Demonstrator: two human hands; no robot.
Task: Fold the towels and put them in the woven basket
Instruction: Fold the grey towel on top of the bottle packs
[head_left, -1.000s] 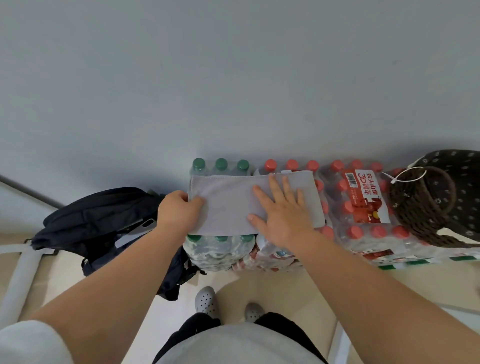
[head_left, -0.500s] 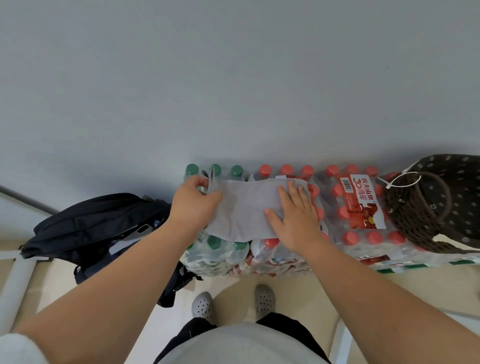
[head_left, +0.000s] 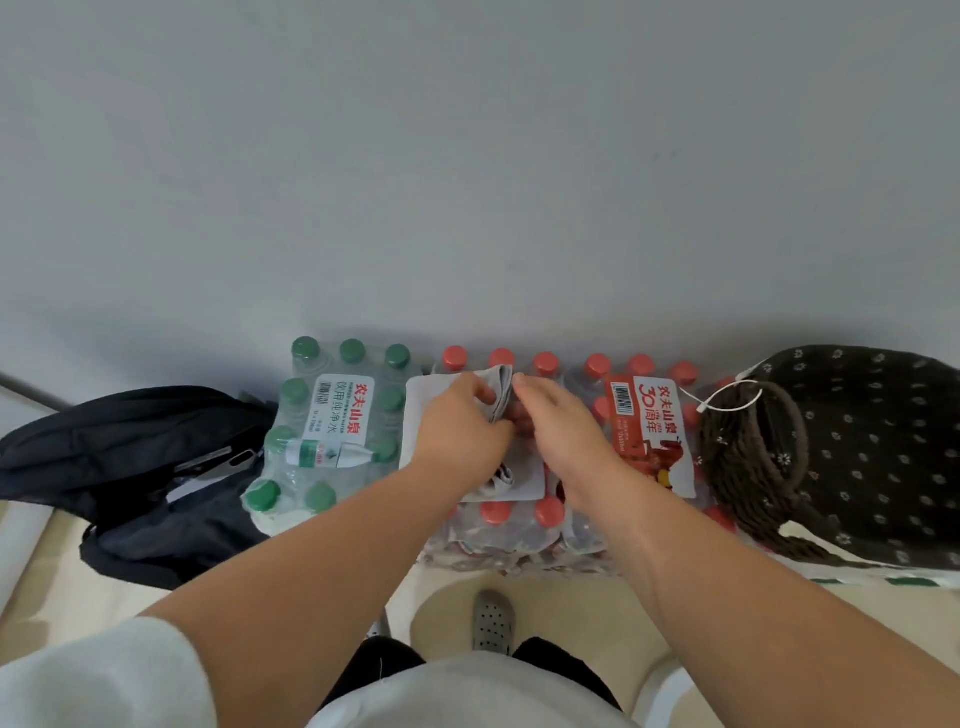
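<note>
A grey towel (head_left: 422, 410) lies folded into a small square on top of the shrink-wrapped red-capped bottle pack (head_left: 511, 525). My left hand (head_left: 460, 434) rests on it and pinches its folded edge, which stands up between my two hands. My right hand (head_left: 558, 431) meets that edge from the right, fingers touching the cloth. The dark brown woven basket (head_left: 737, 457), lined with a dotted dark fabric (head_left: 872, 431) and carrying a white tag cord, lies at the far right on the packs. Its inside is hidden from view.
A green-capped bottle pack (head_left: 332, 431) stands left of the towel, another red-capped pack (head_left: 649, 415) to its right. A black backpack (head_left: 130, 467) lies on the floor at the left. The grey wall runs right behind the packs. My shoe (head_left: 493, 621) shows below.
The long towel strip has been folded over from the left onto its right half, ending as a small square. Both hands have come together at its upright edge.
</note>
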